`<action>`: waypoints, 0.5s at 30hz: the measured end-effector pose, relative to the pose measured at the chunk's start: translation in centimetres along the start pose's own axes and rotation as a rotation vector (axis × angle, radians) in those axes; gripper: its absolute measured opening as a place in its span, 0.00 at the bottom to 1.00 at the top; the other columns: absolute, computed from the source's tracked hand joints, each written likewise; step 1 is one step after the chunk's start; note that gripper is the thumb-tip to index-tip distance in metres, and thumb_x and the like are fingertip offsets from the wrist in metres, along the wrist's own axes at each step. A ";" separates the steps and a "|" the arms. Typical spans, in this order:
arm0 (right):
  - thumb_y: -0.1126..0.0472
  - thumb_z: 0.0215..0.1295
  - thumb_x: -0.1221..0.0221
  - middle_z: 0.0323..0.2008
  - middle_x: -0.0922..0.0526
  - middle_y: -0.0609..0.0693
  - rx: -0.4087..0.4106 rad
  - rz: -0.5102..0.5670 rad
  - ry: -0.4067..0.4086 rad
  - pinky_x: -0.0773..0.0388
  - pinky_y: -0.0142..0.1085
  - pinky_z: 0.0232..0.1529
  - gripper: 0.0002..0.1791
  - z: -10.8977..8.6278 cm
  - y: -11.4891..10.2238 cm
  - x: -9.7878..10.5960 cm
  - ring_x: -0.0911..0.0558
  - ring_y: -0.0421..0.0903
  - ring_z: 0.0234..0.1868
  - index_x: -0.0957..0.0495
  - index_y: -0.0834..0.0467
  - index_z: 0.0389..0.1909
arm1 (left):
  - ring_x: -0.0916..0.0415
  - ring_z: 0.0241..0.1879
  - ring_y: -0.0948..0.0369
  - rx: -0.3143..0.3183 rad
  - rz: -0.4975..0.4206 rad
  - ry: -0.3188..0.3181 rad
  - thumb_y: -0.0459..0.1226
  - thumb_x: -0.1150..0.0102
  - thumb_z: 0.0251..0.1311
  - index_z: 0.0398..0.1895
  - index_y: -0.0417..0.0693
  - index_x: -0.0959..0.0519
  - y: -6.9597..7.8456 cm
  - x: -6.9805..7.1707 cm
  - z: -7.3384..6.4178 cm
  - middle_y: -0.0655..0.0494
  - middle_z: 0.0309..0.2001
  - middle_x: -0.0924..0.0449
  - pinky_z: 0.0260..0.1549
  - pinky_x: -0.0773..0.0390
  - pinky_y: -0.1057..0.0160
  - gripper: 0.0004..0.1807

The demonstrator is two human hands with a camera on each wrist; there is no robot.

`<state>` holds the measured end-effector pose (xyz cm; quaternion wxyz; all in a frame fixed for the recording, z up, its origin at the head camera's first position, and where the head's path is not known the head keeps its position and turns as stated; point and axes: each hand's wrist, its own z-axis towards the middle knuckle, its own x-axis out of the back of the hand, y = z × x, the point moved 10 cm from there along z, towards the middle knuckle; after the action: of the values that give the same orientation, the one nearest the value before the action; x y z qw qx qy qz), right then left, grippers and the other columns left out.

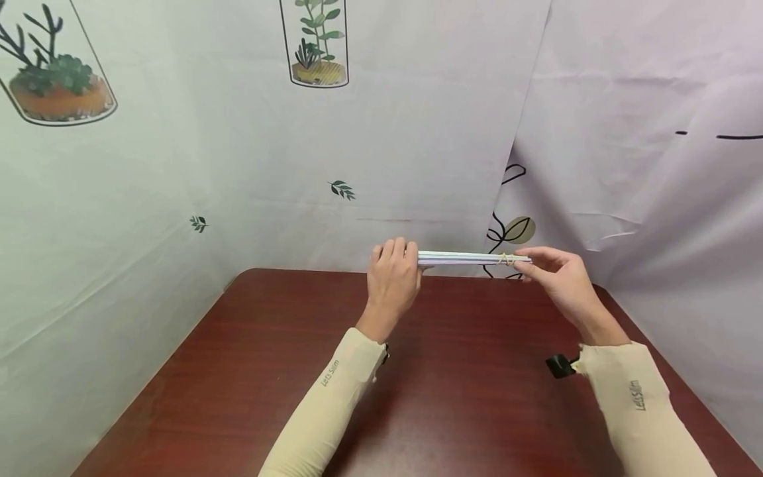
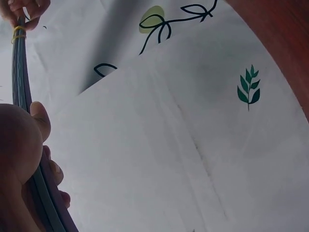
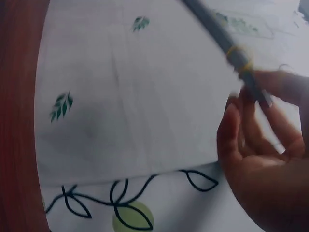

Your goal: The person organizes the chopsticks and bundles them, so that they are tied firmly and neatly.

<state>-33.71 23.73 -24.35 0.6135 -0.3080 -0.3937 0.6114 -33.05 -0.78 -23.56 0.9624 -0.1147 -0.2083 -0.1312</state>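
A bundle of long thin sticks (image 1: 456, 258), pale in the head view and grey-purple in the left wrist view, is held level above the table's far edge. A yellow rubber band (image 1: 505, 259) is wound around the bundle near its right end. My left hand (image 1: 393, 275) grips the other end, fingers wrapped over it; the palm hides that part. At the banded end, my right hand (image 1: 563, 278) pinches the bundle's tip with thumb and fingers, just beside the band. The right wrist view shows the banded tip (image 3: 251, 79) between the fingers, slightly blurred.
Below the hands lies a reddish-brown wooden table (image 1: 286, 351). White cloth (image 1: 429, 146) with printed plants hangs close behind the table and along both sides. A small black device (image 1: 560, 366) is strapped at the right wrist.
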 end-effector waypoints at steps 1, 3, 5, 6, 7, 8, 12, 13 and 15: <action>0.71 0.61 0.35 0.33 0.13 0.41 0.031 -0.055 0.005 0.23 0.27 0.32 0.11 0.1 -0.2 0.1 0.17 0.37 0.30 0.15 0.64 0.45 | 0.31 0.28 0.55 -0.003 0.001 0.007 0.51 0.43 0.63 0.26 0.47 0.29 0.0 0.1 0.1 0.54 0.26 0.32 0.39 0.31 0.58 0.18; 0.73 0.59 0.34 0.34 0.12 0.42 0.096 -0.130 0.011 0.22 0.27 0.31 0.11 0.2 -0.7 0.0 0.16 0.36 0.29 0.16 0.68 0.44 | 0.32 0.28 0.55 -0.012 0.004 0.024 0.50 0.43 0.63 0.26 0.47 0.30 0.0 0.3 0.2 0.53 0.25 0.33 0.38 0.32 0.57 0.18; 0.74 0.57 0.33 0.36 0.12 0.46 0.179 -0.210 -0.001 0.22 0.26 0.31 0.12 0.2 -1.4 -0.8 0.16 0.35 0.30 0.16 0.69 0.42 | 0.32 0.27 0.55 -0.037 0.012 0.042 0.47 0.42 0.63 0.26 0.47 0.30 0.4 0.5 0.1 0.54 0.25 0.33 0.36 0.32 0.58 0.16; 0.74 0.55 0.32 0.36 0.12 0.47 0.225 -0.266 -0.013 0.22 0.26 0.31 0.11 0.1 -1.7 -1.5 0.16 0.35 0.31 0.15 0.68 0.41 | 0.32 0.27 0.55 -0.052 0.017 0.050 0.46 0.41 0.62 0.26 0.47 0.30 0.6 0.6 0.1 0.54 0.25 0.32 0.34 0.33 0.59 0.15; 0.74 0.54 0.31 0.37 0.12 0.49 0.271 -0.323 -0.023 0.23 0.25 0.31 0.12 0.0 -2.0 -2.1 0.16 0.34 0.32 0.14 0.68 0.41 | 0.32 0.26 0.56 -0.064 0.020 0.054 0.44 0.41 0.62 0.26 0.47 0.30 0.8 0.7 0.0 0.54 0.25 0.32 0.33 0.33 0.59 0.13; 0.74 0.52 0.30 0.37 0.12 0.51 0.310 -0.377 -0.030 0.23 0.24 0.33 0.13 0.0 -2.3 -2.7 0.17 0.32 0.34 0.14 0.67 0.40 | 0.32 0.26 0.56 -0.074 0.022 0.055 0.41 0.41 0.61 0.26 0.47 0.29 1.0 0.7 0.0 0.54 0.26 0.31 0.33 0.33 0.60 0.10; 0.74 0.48 0.28 0.38 0.12 0.55 0.348 -0.471 -0.030 0.24 0.22 0.35 0.18 -0.1 -2.7 -3.3 0.18 0.29 0.38 0.14 0.66 0.44 | 0.32 0.27 0.56 -0.095 0.020 0.040 0.35 0.45 0.61 0.27 0.48 0.29 1.4 0.6 0.0 0.55 0.27 0.30 0.32 0.33 0.61 0.06; 0.76 0.48 0.28 0.39 0.12 0.55 0.339 -0.456 -0.020 0.24 0.22 0.35 0.19 -0.1 -2.8 -2.9 0.17 0.29 0.37 0.15 0.67 0.44 | 0.32 0.27 0.56 -0.091 0.015 0.032 0.36 0.45 0.62 0.27 0.48 0.29 1.4 0.6 0.1 0.55 0.27 0.30 0.32 0.33 0.61 0.07; 0.78 0.46 0.29 0.39 0.12 0.54 0.344 -0.450 -0.008 0.25 0.22 0.35 0.20 -0.1 -3.1 -2.0 0.17 0.29 0.35 0.15 0.67 0.44 | 0.32 0.27 0.56 -0.089 0.015 0.017 0.37 0.46 0.63 0.27 0.48 0.29 1.3 0.4 0.3 0.55 0.27 0.30 0.32 0.33 0.61 0.07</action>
<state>-31.92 21.57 -21.91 0.7755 -0.1017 -0.3450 0.5189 -32.39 0.46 -23.29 0.9591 -0.1580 -0.1930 -0.1342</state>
